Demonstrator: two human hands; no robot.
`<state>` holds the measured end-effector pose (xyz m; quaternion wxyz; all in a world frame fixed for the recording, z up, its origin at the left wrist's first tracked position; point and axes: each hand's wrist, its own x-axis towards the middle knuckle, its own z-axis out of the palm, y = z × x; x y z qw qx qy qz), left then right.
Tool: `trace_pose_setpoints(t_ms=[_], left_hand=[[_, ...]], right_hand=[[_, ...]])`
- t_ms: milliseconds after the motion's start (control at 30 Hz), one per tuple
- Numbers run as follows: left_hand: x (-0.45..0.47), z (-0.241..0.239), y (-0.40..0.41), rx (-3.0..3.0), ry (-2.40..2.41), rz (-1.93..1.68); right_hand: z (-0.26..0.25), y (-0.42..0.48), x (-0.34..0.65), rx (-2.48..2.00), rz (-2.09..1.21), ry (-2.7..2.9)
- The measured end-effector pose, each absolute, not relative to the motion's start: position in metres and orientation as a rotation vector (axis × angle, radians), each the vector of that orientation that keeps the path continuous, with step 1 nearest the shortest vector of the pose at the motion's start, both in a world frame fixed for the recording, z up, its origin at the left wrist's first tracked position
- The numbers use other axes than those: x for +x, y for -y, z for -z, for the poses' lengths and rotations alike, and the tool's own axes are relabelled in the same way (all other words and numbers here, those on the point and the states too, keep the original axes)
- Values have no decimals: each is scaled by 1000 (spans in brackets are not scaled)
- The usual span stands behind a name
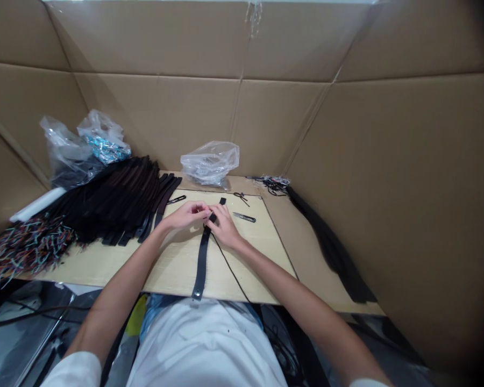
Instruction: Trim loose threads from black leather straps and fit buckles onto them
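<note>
A flat black strap lies lengthwise on the pale board, with a metal eyelet at its near end. Over its upper part my two hands meet, fingertips touching. My left hand is closed in a pinch, and whatever is between its fingers is too small to make out. My right hand is closed too, bent over the strap. A thin black cord runs from under the right fingers down past the board's near edge. The part of the strap beneath my fingers is hidden.
Thread snips lie right of my hands; a second dark tool lies left. A heap of dark straps with colourful thread ends fills the left. Plastic bags stand behind. More black straps lie right. Cardboard walls enclose the table.
</note>
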<state>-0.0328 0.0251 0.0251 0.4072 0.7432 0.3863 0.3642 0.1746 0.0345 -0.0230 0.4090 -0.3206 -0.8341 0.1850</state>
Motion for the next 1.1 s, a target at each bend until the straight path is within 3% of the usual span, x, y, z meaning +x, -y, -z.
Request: trace_pose_setpoints(t_ms=[200,367,633,900,1100], left_hand=[[-16,-17,-20,1895,-1406,-1139],[-6,-10,-8,2211,-1820,-618],[7,-3,-6,2232,-1821,-485],[-11,-3,-20,1769,-1361,-769],[-19,-34,-4,1583,-844,-505]], right_hand=[[26,-32,167,-824,-769,1863],[30,-43,180,-875,-965,1550],[35,-64,188,-955,-991,1378],[28,-73,199,-980,-977,1192],[8,-87,243,-1151,-456,1175]])
